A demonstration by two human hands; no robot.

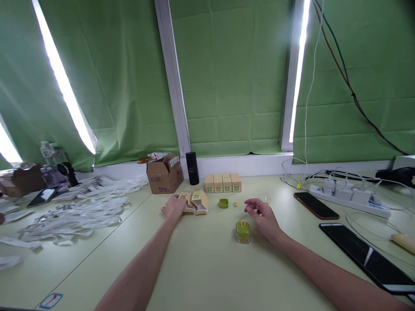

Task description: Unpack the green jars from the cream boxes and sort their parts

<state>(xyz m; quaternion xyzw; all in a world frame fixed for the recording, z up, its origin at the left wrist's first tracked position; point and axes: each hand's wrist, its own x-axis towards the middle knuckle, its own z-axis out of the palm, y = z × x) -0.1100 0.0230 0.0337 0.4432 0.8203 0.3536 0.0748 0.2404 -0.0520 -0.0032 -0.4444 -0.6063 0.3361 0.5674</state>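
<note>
Apparently, the work before me is only partly done. If I take the bare place of the bench (207, 268) between my hands as the middle of a clock, four shut cartons (218, 179) stand in a row just past twelve, and these I judge as finished ones. Toward half past three stands a small clear jar (243, 235) with a green lid on it, so this one looks assembled. What seems to be left are two loose cartons (200, 199) at eleven, lying not squared up, and the parts lying separately: a green cap (223, 203) at one, a small pale piece (235, 204) just beside it, and a clear cup (265, 198) at two.

My hands are well apart from each other. The left hand (173, 206), at ten, touches the nearer loose carton; whether the fingers are closed on it, I cannot tell. The right hand (263, 217), almost at three, is half open with fingers loosely bent, near the clear cup, and I see nothing in it.
</note>
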